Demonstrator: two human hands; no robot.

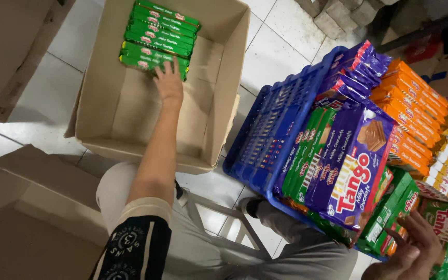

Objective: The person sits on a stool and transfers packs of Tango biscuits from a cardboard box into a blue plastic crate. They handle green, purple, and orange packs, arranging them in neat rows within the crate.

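My left hand (168,83), fingers released, presses green packs (156,36) at the cardboard box's (224,103) 12 o'clock; my right hand (416,249), at 4 o'clock, grasps a green pack (390,207) beside the overfull blue crate (270,129), which might spill.

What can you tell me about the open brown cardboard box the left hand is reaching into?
The open brown cardboard box sits on a white tiled floor, flaps up and splayed outward, one side flap bent. It is plain corrugated card, creased on the inside. Its bottom is mostly bare; a row of flat green snack packets stands packed on edge against the far wall. The left hand reaches in from above, fingers touching the nearest packets. A blue plastic crate stands beside it on the right.
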